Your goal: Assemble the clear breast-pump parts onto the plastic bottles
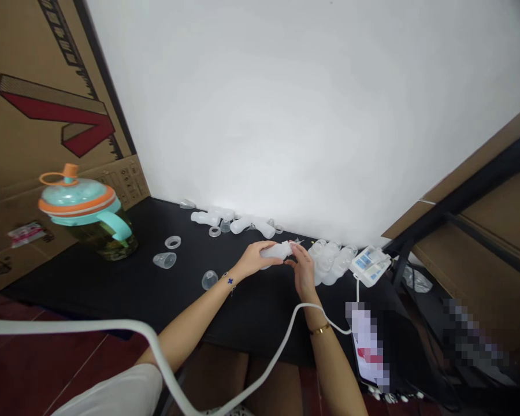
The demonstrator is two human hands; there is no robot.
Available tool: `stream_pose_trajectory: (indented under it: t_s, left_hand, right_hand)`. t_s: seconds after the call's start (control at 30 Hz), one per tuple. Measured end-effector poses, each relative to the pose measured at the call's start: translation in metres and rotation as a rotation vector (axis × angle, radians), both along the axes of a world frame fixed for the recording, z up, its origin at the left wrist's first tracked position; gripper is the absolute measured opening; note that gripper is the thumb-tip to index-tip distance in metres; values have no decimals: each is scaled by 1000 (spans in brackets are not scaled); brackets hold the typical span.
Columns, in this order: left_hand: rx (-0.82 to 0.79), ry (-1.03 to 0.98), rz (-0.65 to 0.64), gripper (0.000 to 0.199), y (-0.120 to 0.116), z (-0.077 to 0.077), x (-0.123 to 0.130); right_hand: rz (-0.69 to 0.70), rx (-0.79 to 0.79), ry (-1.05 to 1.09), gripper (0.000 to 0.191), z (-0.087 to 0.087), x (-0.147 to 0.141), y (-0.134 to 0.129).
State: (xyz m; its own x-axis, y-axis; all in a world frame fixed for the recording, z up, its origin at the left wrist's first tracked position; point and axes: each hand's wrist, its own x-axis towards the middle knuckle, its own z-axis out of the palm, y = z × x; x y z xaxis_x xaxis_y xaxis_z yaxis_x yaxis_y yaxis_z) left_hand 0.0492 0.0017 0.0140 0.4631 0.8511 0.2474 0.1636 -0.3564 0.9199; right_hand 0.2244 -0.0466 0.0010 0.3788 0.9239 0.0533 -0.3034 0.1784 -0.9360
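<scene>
A small white plastic bottle lies tilted across my left hand, whose fingers are wrapped round its body. Its neck points right, where my right hand pinches a clear, thin piece at the bottle's mouth; its exact kind is too small to tell. Just right of my right hand, several white bottles with clear domed tops lie grouped together. Left of my left forearm are a clear domed cap, another clear cap and a clear ring.
Along the wall lie more white bottles and clear parts on the black table. A large jug with an orange-and-teal lid stands left. At right are an open white case and a phone. A white cable crosses the foreground.
</scene>
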Motion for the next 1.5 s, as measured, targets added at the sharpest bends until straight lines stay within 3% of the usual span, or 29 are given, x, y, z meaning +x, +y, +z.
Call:
stream_pose_trajectory:
  t_s: [0.83,1.17,1.5]
  left_hand:
    - [0,0,-7,51,0,-3,1]
    - [-95,-36,-96,53,0,-1,0]
    - [35,52,1,53,2,-5,0]
  right_hand:
    - [-40,-18,-4,27,-5,1,3]
    - [-19,-5,-5,31,-4,1,1]
    - [-30,-29,-19,30,-8,3,3]
